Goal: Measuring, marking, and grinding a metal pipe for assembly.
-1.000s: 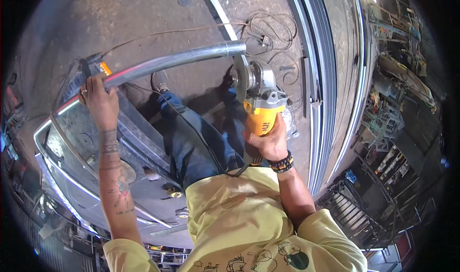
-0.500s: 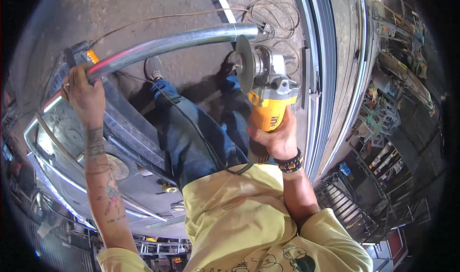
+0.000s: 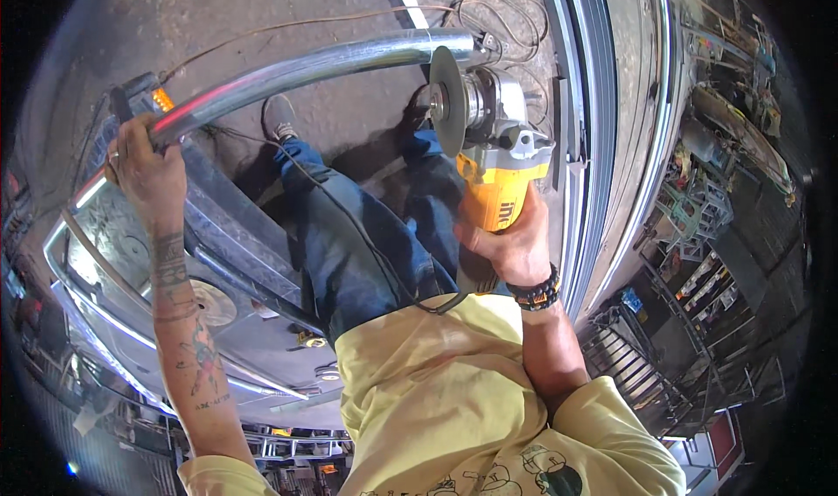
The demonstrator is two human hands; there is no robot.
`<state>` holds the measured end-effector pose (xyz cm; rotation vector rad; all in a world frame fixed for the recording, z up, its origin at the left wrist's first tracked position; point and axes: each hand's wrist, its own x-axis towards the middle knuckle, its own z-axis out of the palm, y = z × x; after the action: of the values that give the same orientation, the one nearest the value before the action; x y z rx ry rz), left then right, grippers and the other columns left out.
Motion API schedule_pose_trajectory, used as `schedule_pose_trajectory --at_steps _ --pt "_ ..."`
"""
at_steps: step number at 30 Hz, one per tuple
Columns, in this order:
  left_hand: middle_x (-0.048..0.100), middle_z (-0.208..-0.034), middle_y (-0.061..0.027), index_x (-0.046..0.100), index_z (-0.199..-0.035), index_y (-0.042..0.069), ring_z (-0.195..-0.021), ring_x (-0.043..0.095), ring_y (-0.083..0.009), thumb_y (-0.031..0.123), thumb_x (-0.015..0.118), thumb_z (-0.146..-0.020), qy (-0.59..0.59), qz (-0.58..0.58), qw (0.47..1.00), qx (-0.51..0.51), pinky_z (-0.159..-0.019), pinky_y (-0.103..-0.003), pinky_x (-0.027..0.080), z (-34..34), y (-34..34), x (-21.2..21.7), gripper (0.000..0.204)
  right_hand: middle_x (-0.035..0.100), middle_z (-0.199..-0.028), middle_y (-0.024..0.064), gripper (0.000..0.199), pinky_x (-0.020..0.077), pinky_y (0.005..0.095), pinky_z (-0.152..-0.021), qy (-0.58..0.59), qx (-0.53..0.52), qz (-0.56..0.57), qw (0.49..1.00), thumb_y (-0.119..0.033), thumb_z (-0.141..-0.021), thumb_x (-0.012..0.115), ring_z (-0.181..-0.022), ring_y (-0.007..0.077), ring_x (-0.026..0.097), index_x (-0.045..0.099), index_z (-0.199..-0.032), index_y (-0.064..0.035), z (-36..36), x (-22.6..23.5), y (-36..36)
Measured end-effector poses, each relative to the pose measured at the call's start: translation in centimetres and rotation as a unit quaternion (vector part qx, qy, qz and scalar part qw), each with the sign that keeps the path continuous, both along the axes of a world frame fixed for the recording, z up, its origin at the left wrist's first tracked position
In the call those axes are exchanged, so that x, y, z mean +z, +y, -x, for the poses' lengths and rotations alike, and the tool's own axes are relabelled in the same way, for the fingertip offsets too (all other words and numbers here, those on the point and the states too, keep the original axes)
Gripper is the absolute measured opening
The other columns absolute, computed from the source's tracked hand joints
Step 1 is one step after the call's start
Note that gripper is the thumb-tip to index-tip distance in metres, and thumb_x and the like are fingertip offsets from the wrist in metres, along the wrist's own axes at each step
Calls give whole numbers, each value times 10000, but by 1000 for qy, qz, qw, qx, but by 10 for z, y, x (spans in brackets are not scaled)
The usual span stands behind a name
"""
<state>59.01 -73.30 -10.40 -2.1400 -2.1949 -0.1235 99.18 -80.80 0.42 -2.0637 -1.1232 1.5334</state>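
A long, shiny metal tube (image 3: 297, 75) slants across the upper left, its far end reaching toward the middle. My left hand (image 3: 148, 168) is closed on the tube's left end, fingers partly hidden behind it. In my right hand (image 3: 521, 244) is a yellow and grey angle grinder (image 3: 504, 168), gripped round its yellow body. The grinder's thin cutting disc (image 3: 449, 103) stands upright beside the tube's far end and overlaps it in view; whether they touch I cannot tell. No sparks show.
A dark cord runs from the grinder across my jeans (image 3: 349, 234). A brown cable (image 3: 502, 24) lies coiled on the floor beyond the tube. Long metal profiles (image 3: 585, 103) lie along the right. A worktable (image 3: 271, 361) with a round disc (image 3: 212, 304) stands at the lower left.
The tube's far end has risen slightly in the view. The grinder and my right hand have shifted a little right, and my left hand slightly left. Both grips stay the same.
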Motion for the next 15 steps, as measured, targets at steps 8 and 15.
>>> schedule_pose_trajectory --at_steps 8,15 --pt "599 -1048 -76 573 -1047 103 -1079 546 -318 147 668 -798 12 -4 1000 -9 -927 -479 373 2 -1 2 271 664 -941 45 576 529 275 -766 -1 1 -7 1000 -30 -647 846 -829 121 635 527 -1126 -22 0 -1 0" --pt "588 -1166 -85 572 -1134 124 -1188 505 -302 220 635 -843 21 80 996 26 -1023 -510 330 7 -1 0 313 660 -963 46 592 530 273 -772 46 -47 11 998 -14 -656 840 -833 118 632 524 -1156 -13 4 3 3"
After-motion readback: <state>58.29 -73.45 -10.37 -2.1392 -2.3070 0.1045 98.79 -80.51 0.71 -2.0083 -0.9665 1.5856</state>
